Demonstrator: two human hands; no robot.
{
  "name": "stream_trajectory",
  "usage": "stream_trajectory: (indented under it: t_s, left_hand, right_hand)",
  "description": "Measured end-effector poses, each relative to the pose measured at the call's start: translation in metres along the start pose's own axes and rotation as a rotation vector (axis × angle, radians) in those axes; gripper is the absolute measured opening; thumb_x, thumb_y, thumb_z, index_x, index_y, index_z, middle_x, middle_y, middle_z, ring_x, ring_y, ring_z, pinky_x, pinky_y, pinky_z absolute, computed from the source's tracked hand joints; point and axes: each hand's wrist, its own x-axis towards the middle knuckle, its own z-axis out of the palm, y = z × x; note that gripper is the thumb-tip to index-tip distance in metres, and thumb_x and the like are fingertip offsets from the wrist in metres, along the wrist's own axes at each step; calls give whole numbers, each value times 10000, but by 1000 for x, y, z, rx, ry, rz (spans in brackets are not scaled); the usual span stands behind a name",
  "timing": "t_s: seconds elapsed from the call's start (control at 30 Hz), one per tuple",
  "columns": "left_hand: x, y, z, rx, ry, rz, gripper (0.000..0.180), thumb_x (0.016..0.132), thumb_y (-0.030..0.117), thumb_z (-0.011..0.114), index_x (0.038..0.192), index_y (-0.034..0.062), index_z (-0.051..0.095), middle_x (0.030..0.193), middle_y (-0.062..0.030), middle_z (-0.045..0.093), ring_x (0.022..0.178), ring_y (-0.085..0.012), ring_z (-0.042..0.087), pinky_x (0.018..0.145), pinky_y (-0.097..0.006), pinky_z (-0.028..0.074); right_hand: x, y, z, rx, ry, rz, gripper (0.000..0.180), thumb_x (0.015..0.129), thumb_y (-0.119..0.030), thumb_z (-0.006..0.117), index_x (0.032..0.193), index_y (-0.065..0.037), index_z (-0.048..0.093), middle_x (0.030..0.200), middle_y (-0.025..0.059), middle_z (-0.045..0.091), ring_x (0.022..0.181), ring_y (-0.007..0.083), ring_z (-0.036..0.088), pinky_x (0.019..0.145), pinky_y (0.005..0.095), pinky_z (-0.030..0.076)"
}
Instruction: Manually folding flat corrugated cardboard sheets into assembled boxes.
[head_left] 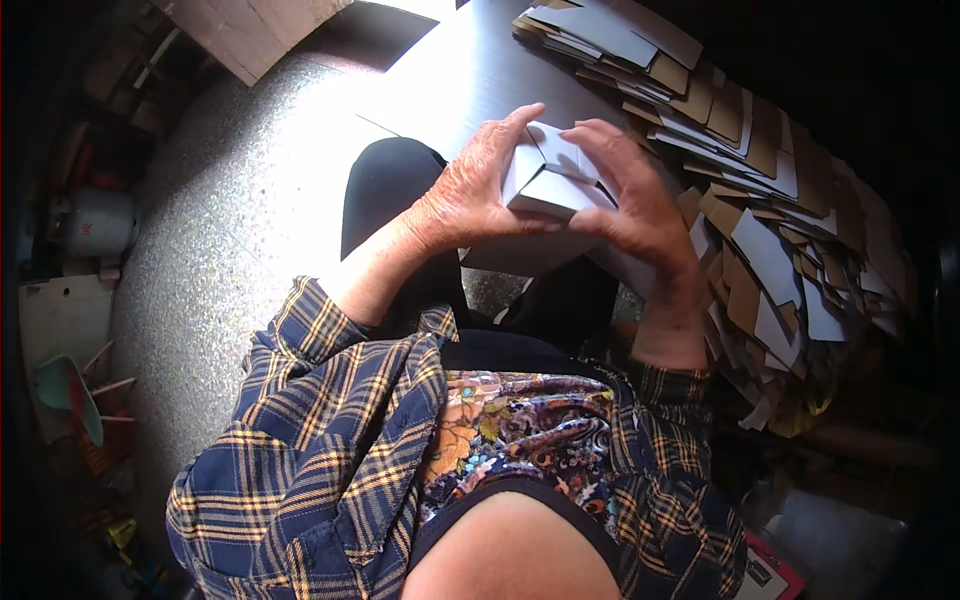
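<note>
A small white cardboard box (545,190) is between my two hands, over the near edge of a shiny metal tabletop (450,85). Folded flaps meet on its upward side, with dark gaps along their seams. My left hand (475,185) grips the box's left side, thumb along the near edge and fingers at the far side. Around the right side curves my right hand (640,190), its thumb at the near corner and fingertips by the far flaps. The underside of the box is hidden.
Piles of flat, creased carton blanks (770,290), white and brown, cover the right side. A wooden board (235,30) juts in at the far left. Speckled floor (220,210) lies left of my knee (390,180). A green bowl-like thing (72,395) stands at the left rim.
</note>
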Motion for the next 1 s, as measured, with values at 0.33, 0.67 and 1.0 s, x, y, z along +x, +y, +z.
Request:
stream_trajectory:
  t_s: [0.33,0.67,1.0]
  left_hand:
    - [21,28,-16,-43,-25,236,1085,548,293,858,1450,132,276,1320,-204,449,1227,-354,457,1049,-430,375]
    - [37,34,-32,-133,-12,338,1001,621,295,846,1438,91,305,1420,-160,396,1303,-285,402,1086,-372,322]
    - [43,-30,-35,-712,71,-200,589,918,413,578,1345,35,432,1246,-144,540,1100,-210,544,950,-348,444]
  right_hand:
    - [-7,-16,-5,-175,-10,-15,1128,547,-624,727,1397,11,346,1375,239,414,1316,383,355,1097,445,221]
    - [-18,-12,-15,342,388,99,1039,597,-411,818,1411,-2,319,1311,177,484,1193,297,504,992,405,413]
    - [-38,61,23,759,785,135,467,934,-393,453,1273,-73,479,1167,94,540,1034,204,566,811,349,522]
